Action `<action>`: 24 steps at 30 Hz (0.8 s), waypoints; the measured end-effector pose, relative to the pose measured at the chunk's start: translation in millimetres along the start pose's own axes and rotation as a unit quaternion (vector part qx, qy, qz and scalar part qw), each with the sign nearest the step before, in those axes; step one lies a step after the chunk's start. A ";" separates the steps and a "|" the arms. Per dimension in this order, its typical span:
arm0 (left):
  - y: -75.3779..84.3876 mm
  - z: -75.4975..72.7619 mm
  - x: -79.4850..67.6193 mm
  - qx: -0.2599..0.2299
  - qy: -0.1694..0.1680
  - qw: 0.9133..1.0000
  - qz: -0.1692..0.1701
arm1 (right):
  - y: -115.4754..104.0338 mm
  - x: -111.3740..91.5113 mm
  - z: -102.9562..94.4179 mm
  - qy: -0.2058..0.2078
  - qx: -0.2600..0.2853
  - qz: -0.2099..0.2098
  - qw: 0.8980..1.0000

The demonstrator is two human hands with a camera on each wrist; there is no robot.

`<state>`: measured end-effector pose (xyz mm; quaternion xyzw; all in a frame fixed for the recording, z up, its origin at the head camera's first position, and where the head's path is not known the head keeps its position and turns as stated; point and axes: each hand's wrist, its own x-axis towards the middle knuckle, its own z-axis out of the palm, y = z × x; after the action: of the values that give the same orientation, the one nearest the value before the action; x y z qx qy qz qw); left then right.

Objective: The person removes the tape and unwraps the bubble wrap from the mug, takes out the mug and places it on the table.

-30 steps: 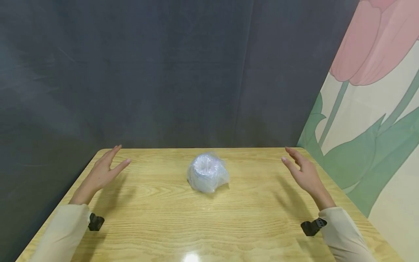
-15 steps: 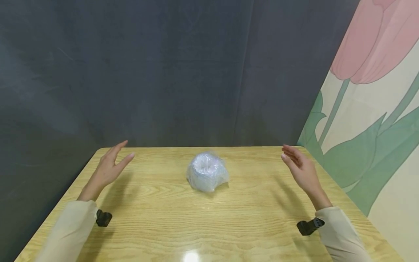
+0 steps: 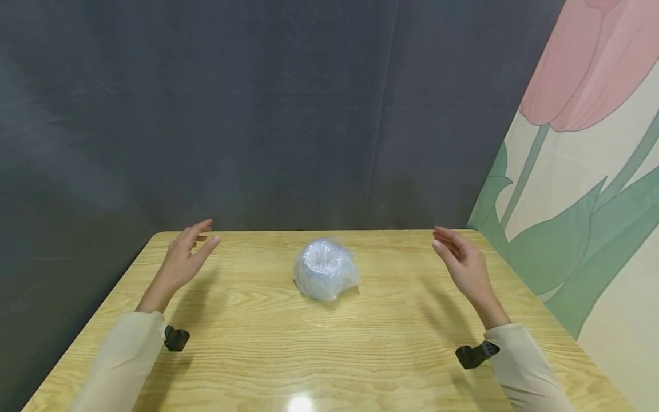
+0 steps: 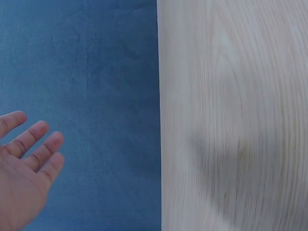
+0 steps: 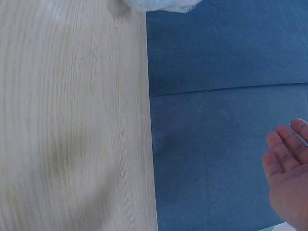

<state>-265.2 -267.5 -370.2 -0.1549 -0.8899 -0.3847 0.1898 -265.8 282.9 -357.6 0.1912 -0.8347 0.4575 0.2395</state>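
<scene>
A round bundle in clear plastic wrap (image 3: 325, 270), with a dip in its top, sits on the wooden table (image 3: 319, 355) near the back middle. What the wrap encloses is hard to make out. To its left, my left hand (image 3: 180, 260) hovers above the table with fingers relaxed and nothing held. My right hand (image 3: 467, 269) is raised on the other side, fingers loosely bent, also holding nothing. Both hands are well apart from the bundle. In the right wrist view, the edge of the plastic wrap (image 5: 163, 4) shows at the top.
A dark cloth (image 3: 288, 114) hangs behind the table's far edge. On the right is a wall covering with a large pink tulip (image 3: 571, 74). A small black camera sits on each wrist, the left camera (image 3: 177, 338) and the right camera (image 3: 476, 355).
Both hands have moved inward toward the bundle, the left one further, with its fingers bending slightly. The bundle stays in place.
</scene>
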 end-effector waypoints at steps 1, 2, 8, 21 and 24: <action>0.7 1.6 0.6 -0.005 0.002 1.000 0.000 | -2.4 0.1 1.0 0.001 0.003 0.001 1.000; 1.6 3.2 1.3 -0.010 0.004 1.000 0.001 | -5.4 0.2 2.1 0.002 0.006 0.001 1.000; 5.5 10.2 4.4 -0.030 0.012 0.999 0.004 | -34.8 1.4 8.8 0.011 0.030 -0.005 0.999; 6.7 20.1 8.4 -0.068 0.026 0.997 0.016 | -47.4 3.7 23.0 0.006 0.053 -0.011 0.999; 8.8 22.7 9.4 -0.082 0.028 0.996 0.023 | -48.1 3.8 26.1 0.003 0.061 -0.009 0.998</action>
<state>-274.8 -243.6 -374.7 -0.1797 -0.8461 -0.4557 0.2103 -248.8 235.7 -335.2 0.2120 -0.8030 0.5055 0.2340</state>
